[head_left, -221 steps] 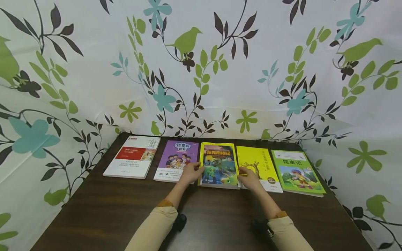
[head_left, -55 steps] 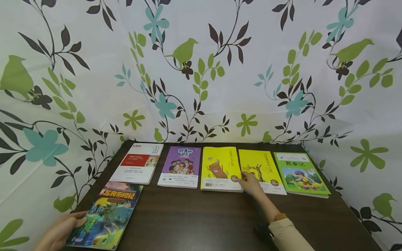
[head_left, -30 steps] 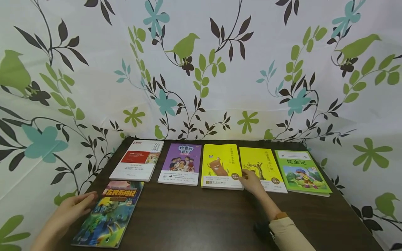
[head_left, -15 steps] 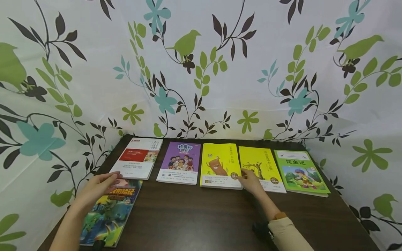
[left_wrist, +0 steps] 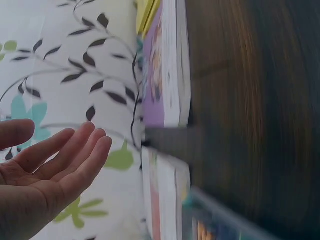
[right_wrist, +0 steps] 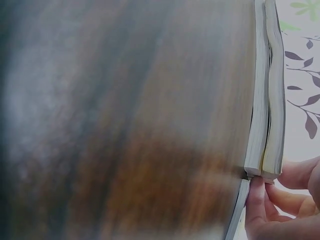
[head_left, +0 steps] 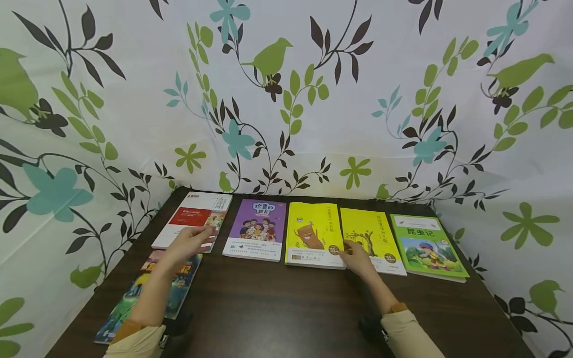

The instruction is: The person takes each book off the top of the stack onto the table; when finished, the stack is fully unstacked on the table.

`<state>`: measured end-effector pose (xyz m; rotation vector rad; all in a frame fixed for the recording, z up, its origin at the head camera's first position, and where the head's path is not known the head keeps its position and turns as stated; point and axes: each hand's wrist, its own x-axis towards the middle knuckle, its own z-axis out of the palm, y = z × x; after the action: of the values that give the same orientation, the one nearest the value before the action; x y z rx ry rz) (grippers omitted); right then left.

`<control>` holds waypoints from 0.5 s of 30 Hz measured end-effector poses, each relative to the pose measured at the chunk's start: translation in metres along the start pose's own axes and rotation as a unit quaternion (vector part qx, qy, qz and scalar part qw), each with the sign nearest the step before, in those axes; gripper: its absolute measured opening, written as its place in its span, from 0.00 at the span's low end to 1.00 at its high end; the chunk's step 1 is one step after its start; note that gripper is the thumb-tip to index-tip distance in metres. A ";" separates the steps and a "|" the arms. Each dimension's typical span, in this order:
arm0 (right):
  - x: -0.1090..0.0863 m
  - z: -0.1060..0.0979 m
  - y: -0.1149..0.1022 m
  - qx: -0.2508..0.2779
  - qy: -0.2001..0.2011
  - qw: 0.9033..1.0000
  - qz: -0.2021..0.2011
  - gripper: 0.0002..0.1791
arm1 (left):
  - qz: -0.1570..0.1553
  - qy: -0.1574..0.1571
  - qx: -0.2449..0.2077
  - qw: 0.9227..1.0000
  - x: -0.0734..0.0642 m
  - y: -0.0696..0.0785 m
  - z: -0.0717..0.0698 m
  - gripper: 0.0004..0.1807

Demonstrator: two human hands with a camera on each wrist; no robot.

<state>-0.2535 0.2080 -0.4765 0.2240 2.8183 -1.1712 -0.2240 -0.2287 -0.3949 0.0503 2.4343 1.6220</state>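
Observation:
My left hand (head_left: 185, 243) hangs over the front of the white book with a red band (head_left: 190, 216), its fingers relaxed and holding nothing. In the left wrist view, the left hand (left_wrist: 55, 172) shows its fingers apart from the books. My right hand (head_left: 358, 258) grips the lower right edge of the yellow book with a brown cartoon figure (head_left: 311, 228). Seen from the right wrist, the thumb (right_wrist: 297, 172) lies at the top cover and fingertips touch the corner; another book lies under it. A colourful dinosaur book (head_left: 121, 311) lies front left, partly behind my left forearm.
Between the white and yellow books lies a purple book (head_left: 257, 228). Right of my right hand are a yellow book with a tree (head_left: 373, 238) and a green book (head_left: 427, 243). All rest on a dark wooden table (head_left: 277, 308) against a patterned cloth wall (head_left: 286, 124).
The dinosaur book went from atop the middle yellow book to the table's front left, where my left hand let go. That hand then moved up and right. My right hand stays at the yellow book.

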 end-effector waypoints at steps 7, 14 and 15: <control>-0.001 0.004 0.001 0.003 0.004 1.000 -0.007 0.28 | 0.000 -0.019 -0.037 0.999 0.023 0.006 0.033 0.28; -0.002 0.002 0.000 -0.001 0.012 1.000 -0.014 0.28 | 0.011 -0.036 -0.073 0.997 0.040 0.015 0.065 0.26; -0.002 0.001 0.000 -0.001 0.012 1.000 -0.016 0.28 | 0.012 -0.036 -0.075 0.996 0.042 0.016 0.070 0.25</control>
<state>-0.2513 0.2069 -0.4771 0.1939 2.8547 -1.1791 -0.2528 -0.1525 -0.4130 0.1133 2.2613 1.7751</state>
